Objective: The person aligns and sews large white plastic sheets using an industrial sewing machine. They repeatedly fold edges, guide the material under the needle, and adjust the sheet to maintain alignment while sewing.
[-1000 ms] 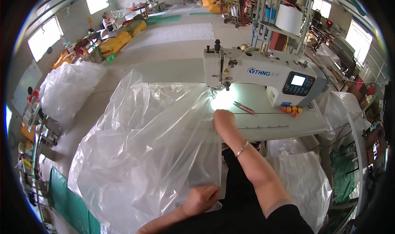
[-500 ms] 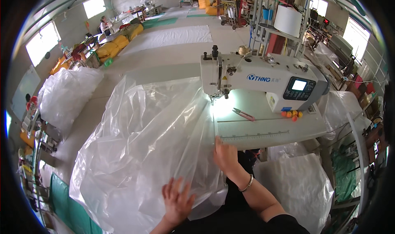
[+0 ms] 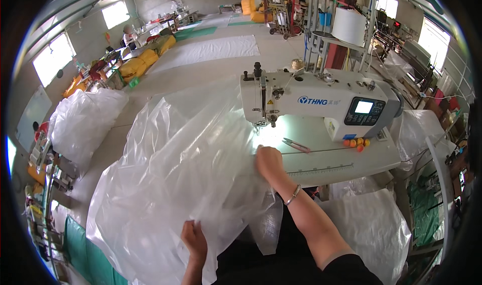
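A large translucent plastic sheet (image 3: 165, 179) spreads in folds over the left side of the sewing machine (image 3: 311, 97) and hangs down toward my lap. My right hand (image 3: 269, 162) is closed on the sheet's right edge, just in front of the lit needle area. Lower down, my left hand (image 3: 194, 237) grips the sheet near its front part, fingers curled into the film. Pink-handled thread snips (image 3: 296, 145) lie on the white machine bed to the right of my right hand.
Small orange and yellow balls (image 3: 357, 143) sit by the machine's base. More plastic sheeting lies in piles at the left (image 3: 85, 122) and lower right (image 3: 369, 230). A white thread cone (image 3: 349, 27) stands behind the machine. Another person (image 3: 130, 35) is far off at the left.
My right hand has moved up along the sheet's edge toward the needle. My left hand has gone from spread fingers to closed, lower and slightly left. The sheet has shifted and bunched.
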The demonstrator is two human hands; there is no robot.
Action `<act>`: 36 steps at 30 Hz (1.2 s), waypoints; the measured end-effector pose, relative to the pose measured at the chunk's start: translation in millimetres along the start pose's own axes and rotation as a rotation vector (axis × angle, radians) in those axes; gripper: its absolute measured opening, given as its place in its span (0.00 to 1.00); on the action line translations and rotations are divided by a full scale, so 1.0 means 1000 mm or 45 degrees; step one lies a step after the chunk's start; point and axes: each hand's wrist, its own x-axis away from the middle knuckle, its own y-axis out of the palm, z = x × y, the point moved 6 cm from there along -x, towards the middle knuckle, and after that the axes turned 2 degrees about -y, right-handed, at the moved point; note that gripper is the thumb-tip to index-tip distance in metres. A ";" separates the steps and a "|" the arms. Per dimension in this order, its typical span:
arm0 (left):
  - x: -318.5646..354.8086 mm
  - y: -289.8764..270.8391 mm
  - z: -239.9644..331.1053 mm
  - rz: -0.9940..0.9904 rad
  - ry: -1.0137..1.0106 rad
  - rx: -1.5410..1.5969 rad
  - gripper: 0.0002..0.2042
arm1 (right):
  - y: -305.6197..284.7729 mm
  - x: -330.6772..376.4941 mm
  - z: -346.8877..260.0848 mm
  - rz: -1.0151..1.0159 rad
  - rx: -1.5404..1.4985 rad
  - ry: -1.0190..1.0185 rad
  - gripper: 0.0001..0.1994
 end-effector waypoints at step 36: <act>0.127 -0.048 0.030 -0.959 -0.174 0.289 0.05 | 0.083 0.246 0.057 0.047 -1.178 0.550 0.17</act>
